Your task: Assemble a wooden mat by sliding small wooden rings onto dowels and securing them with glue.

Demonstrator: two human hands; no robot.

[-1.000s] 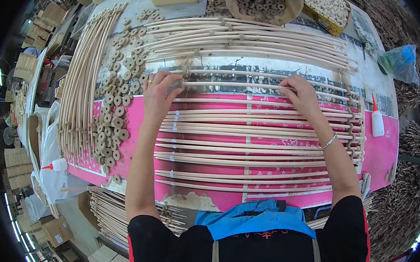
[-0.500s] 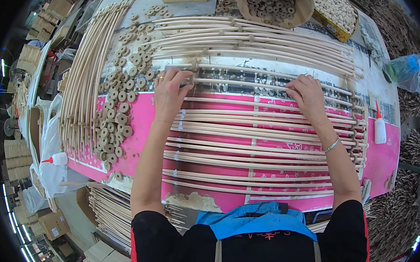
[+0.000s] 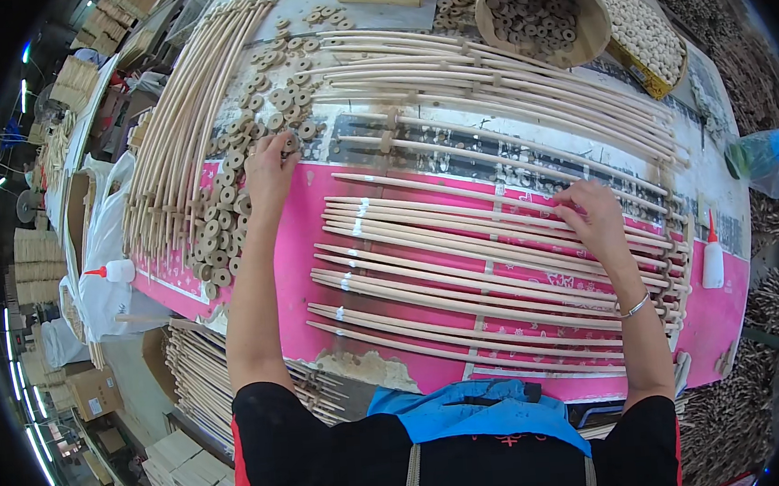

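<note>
My left hand (image 3: 267, 175) is at the loose pile of wooden rings (image 3: 225, 218), its fingers closed on a small round wooden ring (image 3: 289, 143) with a centre hole. My right hand (image 3: 595, 215) pinches a thin wooden rod (image 3: 444, 187), which lies crosswise in the row on the pink sheet. Just beyond, two rods lie side by side over the dark strip, and a ring (image 3: 389, 142) sits on them near their left ends. More pale rods (image 3: 463, 265) lie nearer me, their right ends by a rack-like wooden piece (image 3: 680, 259).
At the far side are a tub of rings (image 3: 596, 34) and a yellow box of white pieces (image 3: 654, 80). Bundled rods (image 3: 187, 122) lie at left, with others (image 3: 486, 69) across the back. White glue bottles stand or lie at right (image 3: 712, 261) and left (image 3: 119, 271).
My left hand has left the ring on the rods beyond and moved left to the ring pile. My right hand has come nearer to me, onto another rod. The view has shifted slightly.
</note>
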